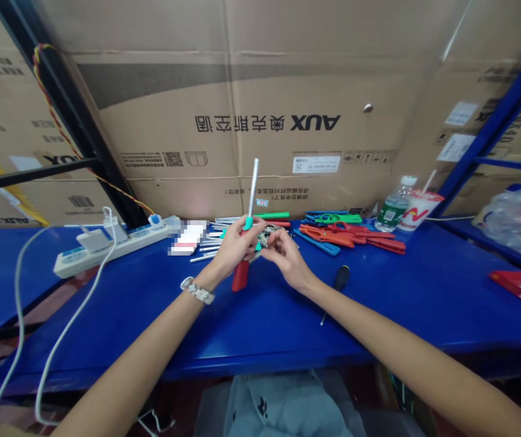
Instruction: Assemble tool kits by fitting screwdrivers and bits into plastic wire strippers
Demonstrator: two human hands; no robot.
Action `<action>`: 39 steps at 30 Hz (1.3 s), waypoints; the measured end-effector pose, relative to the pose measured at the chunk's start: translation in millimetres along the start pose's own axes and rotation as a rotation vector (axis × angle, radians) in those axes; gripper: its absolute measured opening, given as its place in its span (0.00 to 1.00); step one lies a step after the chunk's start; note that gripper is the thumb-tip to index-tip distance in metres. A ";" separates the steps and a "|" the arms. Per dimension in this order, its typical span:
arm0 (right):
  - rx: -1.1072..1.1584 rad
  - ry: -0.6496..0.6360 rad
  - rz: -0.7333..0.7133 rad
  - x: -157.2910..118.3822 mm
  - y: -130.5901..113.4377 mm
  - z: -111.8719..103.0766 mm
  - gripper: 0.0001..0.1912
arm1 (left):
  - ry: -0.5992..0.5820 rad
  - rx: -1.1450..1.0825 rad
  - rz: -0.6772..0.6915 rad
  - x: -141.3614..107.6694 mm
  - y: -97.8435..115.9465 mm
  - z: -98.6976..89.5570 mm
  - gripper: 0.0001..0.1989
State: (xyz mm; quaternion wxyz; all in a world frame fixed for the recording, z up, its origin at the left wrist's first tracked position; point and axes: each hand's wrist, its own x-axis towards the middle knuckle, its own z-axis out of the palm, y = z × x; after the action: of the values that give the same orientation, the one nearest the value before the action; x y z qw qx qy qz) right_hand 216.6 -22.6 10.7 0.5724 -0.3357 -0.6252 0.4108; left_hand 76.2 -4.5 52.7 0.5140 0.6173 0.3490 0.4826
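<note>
Blue table [260, 331]: cardboard [288, 36] behind.
Left hand [237, 244]: clamped round metal tube [253, 189], near-upright over table.
Right hand [288, 260]: fingers curled; grip, I can't tell.
Handling: light, stiff, I'd guess; take red handle [240, 278].

Brown cardboard [251, 91] lines the upper frame behind a blue tabletop [265, 321]; black post [71, 103] upper left, blue post [500, 127] upper right.

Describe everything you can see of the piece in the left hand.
The piece has a slim, silvery, metal-looking tube, a teal part near the fingers and a red, plastic-looking handle. It stands nearly upright over the blue table, tube uppermost, top leaning slightly right. The left hand grips its middle, hiding some; whether the right hand touches it is unclear.
</note>
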 end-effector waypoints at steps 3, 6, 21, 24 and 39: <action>-0.060 -0.090 0.032 -5.8 6.5 2.9 0.20 | -0.004 -0.249 -0.074 4.6 0.4 9.6 0.20; 0.026 -0.258 0.229 -7.6 4.4 7.2 0.22 | 0.031 -0.337 -0.051 8.7 0.2 13.2 0.21; -0.014 -0.131 0.318 -17.8 -8.4 26.1 0.26 | 0.092 -0.326 0.033 23.3 0.9 16.3 0.27; -0.033 -0.154 0.341 -15.2 -13.1 25.5 0.26 | 0.093 -0.280 0.002 20.1 3.2 15.1 0.26; -0.133 -0.255 0.304 -1.8 -5.7 -18.7 0.19 | 0.012 -0.073 -0.114 26.6 -21.7 -17.7 0.26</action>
State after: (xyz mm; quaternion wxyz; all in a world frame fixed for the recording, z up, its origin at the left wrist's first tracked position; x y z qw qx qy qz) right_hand 235.6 -24.2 15.2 0.3966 -0.4085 -0.6604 0.4896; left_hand 68.4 30.3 38.0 0.5609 0.5743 0.3689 0.4686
